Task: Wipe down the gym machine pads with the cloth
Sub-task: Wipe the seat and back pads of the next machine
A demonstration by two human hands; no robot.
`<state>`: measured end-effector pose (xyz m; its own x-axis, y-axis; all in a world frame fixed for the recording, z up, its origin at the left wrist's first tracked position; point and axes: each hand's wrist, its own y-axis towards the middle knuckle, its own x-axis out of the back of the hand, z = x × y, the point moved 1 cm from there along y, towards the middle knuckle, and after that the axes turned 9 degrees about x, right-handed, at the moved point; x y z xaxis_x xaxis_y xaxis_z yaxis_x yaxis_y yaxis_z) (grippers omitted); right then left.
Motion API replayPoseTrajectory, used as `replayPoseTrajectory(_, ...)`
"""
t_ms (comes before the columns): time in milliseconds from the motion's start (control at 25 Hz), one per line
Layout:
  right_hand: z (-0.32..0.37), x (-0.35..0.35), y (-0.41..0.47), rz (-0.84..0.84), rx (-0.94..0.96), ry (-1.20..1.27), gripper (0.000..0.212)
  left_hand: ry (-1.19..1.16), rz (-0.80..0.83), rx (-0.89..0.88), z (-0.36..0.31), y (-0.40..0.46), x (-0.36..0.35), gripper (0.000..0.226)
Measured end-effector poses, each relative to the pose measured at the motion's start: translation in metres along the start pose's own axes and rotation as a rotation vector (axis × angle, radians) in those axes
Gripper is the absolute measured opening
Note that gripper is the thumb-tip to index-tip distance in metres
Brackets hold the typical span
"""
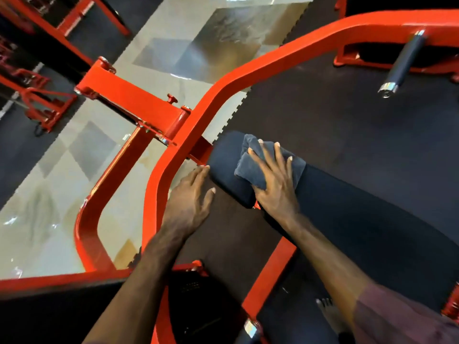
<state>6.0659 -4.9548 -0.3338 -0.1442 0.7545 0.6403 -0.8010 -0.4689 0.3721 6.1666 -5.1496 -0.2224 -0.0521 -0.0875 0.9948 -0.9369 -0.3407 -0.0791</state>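
Overhead, a red machine frame (198, 115) curves around a long dark pad (347, 219) above black rubber flooring (323, 108). At the pad's far end, the right hand (275, 187) presses a folded grey cloth (253, 165) flat, fingers spread. The left hand (191, 202), fingers extended, rests open against the pad's edge.

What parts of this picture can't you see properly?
All in the head view:
- The pad under the cloth: covered by the cloth and the right hand.
- The pad's near end: hidden behind the left hand.
- The black-handled bar: motion-blurred, and its far end merges into the red frame.
- The machine at top left: cut off by the picture edge.
- Whether the pad is clean yet: too dark to tell.
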Motion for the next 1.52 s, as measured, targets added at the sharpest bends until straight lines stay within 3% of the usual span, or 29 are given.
replayPoseTrajectory(160, -0.016, -0.035, 0.024, 0.087, 0.005, -0.229, 0.094, 0.025, 0.048, -0.086, 0.02, 0.062, -0.026, 0.067)
replayPoseTrajectory(360, -0.007, -0.057, 0.049, -0.018, -0.147, -0.29, 0.098, -0.033, 0.09, -0.127, 0.032, 0.079, -0.051, 0.068)
replayPoseTrajectory(560, -0.025, -0.041, 0.008, 0.056, 0.074, -0.286, 0.1, -0.028, 0.074, -0.151, 0.033, 0.077, -0.051, 0.066)
replayPoseTrajectory(720, -0.009, -0.049, 0.048, -0.055, -0.237, -0.258, 0.097, 0.038, 0.073, -0.207, 0.039, 0.082, -0.048, 0.067)
replayPoseTrajectory(920, -0.007, -0.049, -0.001, 0.018, -0.032, -0.242, 0.103, 0.192, 0.133, -0.419, 0.063, 0.1, -0.032, 0.078)
replayPoseTrajectory(1080, 0.009, -0.054, 0.056, -0.118, -0.335, -0.231, 0.096, 0.356, 0.04, -0.599, 0.085, 0.118, -0.027, 0.079)
replayPoseTrajectory(1280, 0.02, -0.059, 0.012, 0.04, -0.036, -0.279, 0.097, 0.4, -0.057, -0.617, 0.093, 0.122, -0.034, 0.077)
replayPoseTrajectory(1440, 0.019, -0.063, 0.053, -0.074, -0.303, -0.297, 0.093, 0.455, -0.045, -0.712, 0.113, 0.128, -0.033, 0.072)
replayPoseTrajectory(1520, 0.037, -0.071, 0.067, -0.093, -0.289, -0.286, 0.094, 0.459, -0.039, -0.733, 0.119, 0.129, -0.035, 0.073)
